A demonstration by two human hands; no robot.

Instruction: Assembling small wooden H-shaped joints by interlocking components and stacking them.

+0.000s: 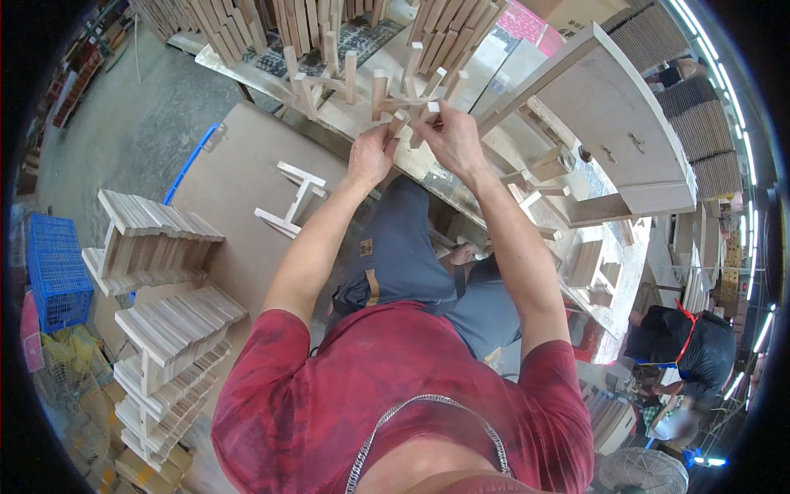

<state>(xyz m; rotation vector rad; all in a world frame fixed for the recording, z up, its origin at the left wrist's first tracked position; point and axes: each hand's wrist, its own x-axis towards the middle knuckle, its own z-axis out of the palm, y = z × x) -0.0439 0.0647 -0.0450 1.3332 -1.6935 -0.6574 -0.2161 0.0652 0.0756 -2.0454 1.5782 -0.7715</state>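
Note:
At the near edge of the workbench, my left hand [373, 155] is closed around the end of a light wooden post [398, 123]. Close to its right, my right hand [450, 142] pinches another post [429, 114] with a pale square end. Both posts seem to belong to one small wooden frame, though the fingers hide their lower parts. Just beyond the hands, a crossbar [397, 104] joins further upright posts. To the left on the bench stands a similar wooden frame [325, 83], legs up. A lone H-shaped frame [292, 198] lies on a brown board at my left.
Bundled wooden sticks [300, 23] crowd the bench's far side. A large wooden panel box [609, 123] rises at right, with loose wood pieces [539, 198] below it. Stacked frames [169, 329] and a blue crate [59, 267] sit at left. A person [687, 346] is at far right.

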